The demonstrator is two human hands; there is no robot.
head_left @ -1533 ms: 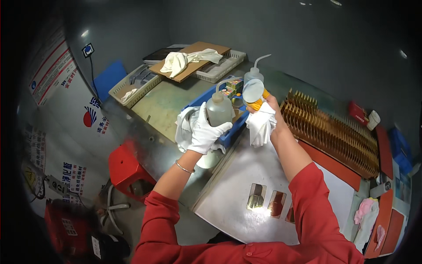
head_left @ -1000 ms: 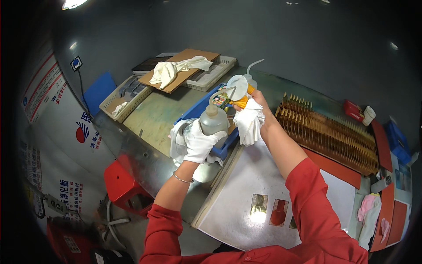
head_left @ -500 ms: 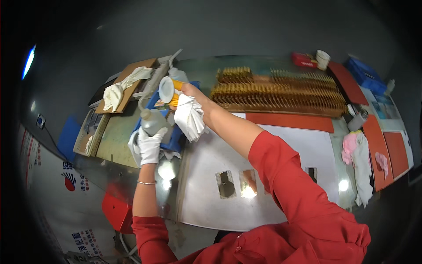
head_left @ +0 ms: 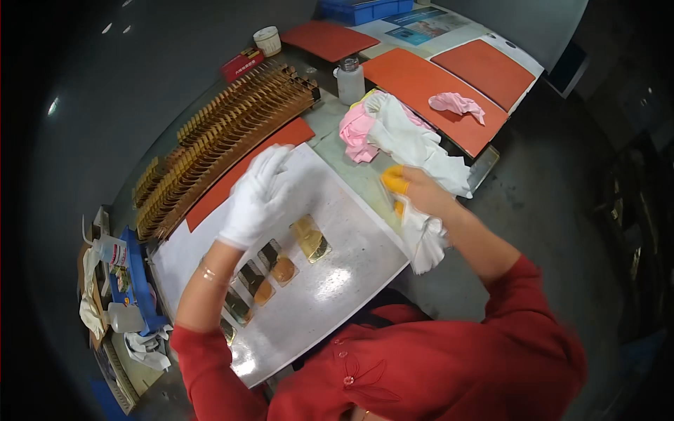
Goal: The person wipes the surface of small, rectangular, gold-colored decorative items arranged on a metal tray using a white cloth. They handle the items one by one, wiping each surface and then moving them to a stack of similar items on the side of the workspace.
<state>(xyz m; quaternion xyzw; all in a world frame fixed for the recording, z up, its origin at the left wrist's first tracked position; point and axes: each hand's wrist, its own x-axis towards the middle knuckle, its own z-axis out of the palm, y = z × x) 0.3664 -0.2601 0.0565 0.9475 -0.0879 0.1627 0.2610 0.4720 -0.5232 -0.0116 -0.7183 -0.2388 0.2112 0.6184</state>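
My left hand (head_left: 258,198), in a white glove, is raised over the white sheet (head_left: 344,210) with fingers stretched out and nothing seen in them; motion blurs it a little. Beneath and beside it lie several small shiny rectangular plates; the nearest to my right hand is a gold-coloured plate (head_left: 310,238). My right hand (head_left: 421,191) has yellow finger cots on its fingertips and is closed on a crumpled white cloth (head_left: 425,242), which hangs below the palm. It hovers at the sheet's right edge, near a pile of white cloth (head_left: 411,133).
A long rack (head_left: 225,140) of upright golden-brown plates stands along the back. Squeeze bottles (head_left: 125,318) and a blue tray (head_left: 144,288) are at the left. A pump bottle (head_left: 349,81), a pink cloth (head_left: 458,105) and orange mats (head_left: 330,40) lie toward the back right.
The view has turned right. My left hand has let go of the bottle and moved over the sheet. My right hand, still with the white cloth, has swung from the bottles to the sheet's right edge.
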